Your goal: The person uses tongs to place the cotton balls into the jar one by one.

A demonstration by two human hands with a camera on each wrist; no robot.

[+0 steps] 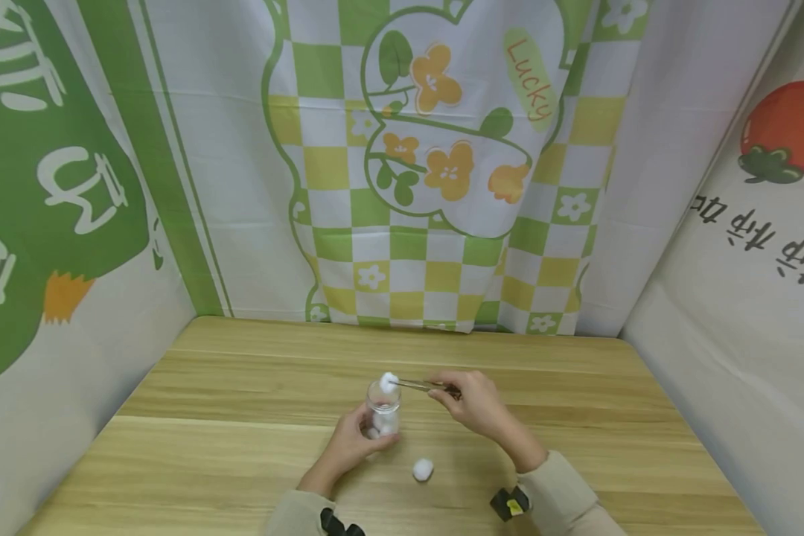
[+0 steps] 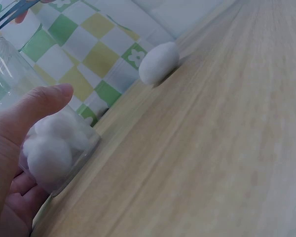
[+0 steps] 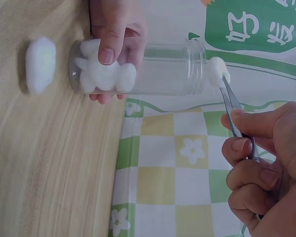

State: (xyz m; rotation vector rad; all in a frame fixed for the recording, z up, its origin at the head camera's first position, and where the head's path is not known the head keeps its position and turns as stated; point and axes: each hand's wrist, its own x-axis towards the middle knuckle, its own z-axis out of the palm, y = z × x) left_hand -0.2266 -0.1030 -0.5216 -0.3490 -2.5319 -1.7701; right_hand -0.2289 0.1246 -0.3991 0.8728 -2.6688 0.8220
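My left hand (image 1: 351, 444) holds a clear jar (image 3: 163, 69) upright on the table, thumb and fingers around its lower part. Several white cotton balls (image 2: 52, 148) fill the bottom of the jar. In my right hand (image 1: 477, 402) are metal tweezers (image 3: 232, 106), gripped between thumb and curled fingers. Their tips pinch another cotton ball (image 3: 218, 72), which is just above the jar's open mouth in the right wrist view. One loose cotton ball (image 1: 423, 470) lies on the table, to the right of the jar and nearer to me.
The wooden table (image 1: 241, 372) has its far edge against a checked, flowered curtain (image 1: 402, 246). Printed cloth walls stand on the left (image 1: 53, 186) and right (image 1: 723, 335). A black band piece (image 1: 509, 504) is on the right sleeve.
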